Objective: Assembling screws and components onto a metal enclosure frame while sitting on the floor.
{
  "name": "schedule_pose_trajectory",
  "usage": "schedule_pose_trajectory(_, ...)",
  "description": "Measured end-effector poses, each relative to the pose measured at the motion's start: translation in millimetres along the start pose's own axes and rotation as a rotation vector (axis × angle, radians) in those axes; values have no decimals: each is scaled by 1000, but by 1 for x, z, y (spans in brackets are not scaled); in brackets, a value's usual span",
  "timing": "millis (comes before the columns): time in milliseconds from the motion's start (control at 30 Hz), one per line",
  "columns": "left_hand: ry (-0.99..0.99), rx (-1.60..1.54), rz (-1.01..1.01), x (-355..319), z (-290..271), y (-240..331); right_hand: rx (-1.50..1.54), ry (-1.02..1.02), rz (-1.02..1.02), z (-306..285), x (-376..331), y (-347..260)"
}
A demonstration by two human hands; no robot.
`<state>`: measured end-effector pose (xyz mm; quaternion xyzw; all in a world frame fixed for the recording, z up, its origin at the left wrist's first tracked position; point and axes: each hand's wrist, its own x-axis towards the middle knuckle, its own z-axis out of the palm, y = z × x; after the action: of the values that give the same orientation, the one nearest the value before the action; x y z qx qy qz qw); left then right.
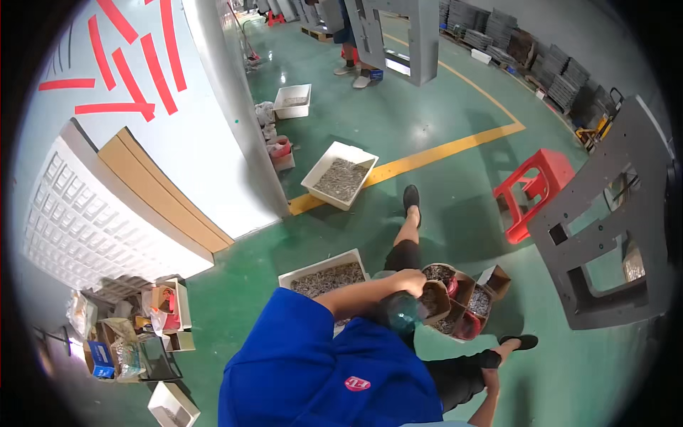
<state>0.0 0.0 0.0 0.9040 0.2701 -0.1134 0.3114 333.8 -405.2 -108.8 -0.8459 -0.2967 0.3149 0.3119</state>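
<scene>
My left hand (409,282) is closed at the top of a see-through greenish plastic thing (403,313), perhaps a bag or a cut bottle, in front of my blue shirt. Right beside it, a cardboard box (435,302) of small parts sits in a round tub (455,338). Other small boxes of metal parts (479,302) and a red container (467,327) share that tub. My right hand (491,382) is by my right knee, its fingers mostly hidden. Behind my left forearm stands a white bin (288,280) of small metal pieces.
Another white bin (311,182) of parts lies ahead on the yellow floor line. To the right are a red plastic stool (548,171) and a hanging grey panel (590,228). A white partition (206,178) stands left, near cluttered boxes (99,359). Another person's legs (346,53) show far ahead.
</scene>
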Motion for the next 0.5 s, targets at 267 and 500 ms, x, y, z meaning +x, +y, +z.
schedule_pose_trajectory(267, -12, -9, 83, 28, -26, 6, -45, -257, 350, -65, 37, -142)
schedule_pose_trajectory(500, 353, 299, 221, 50, 82, 28, -390, -66, -137, 6, 62, -118)
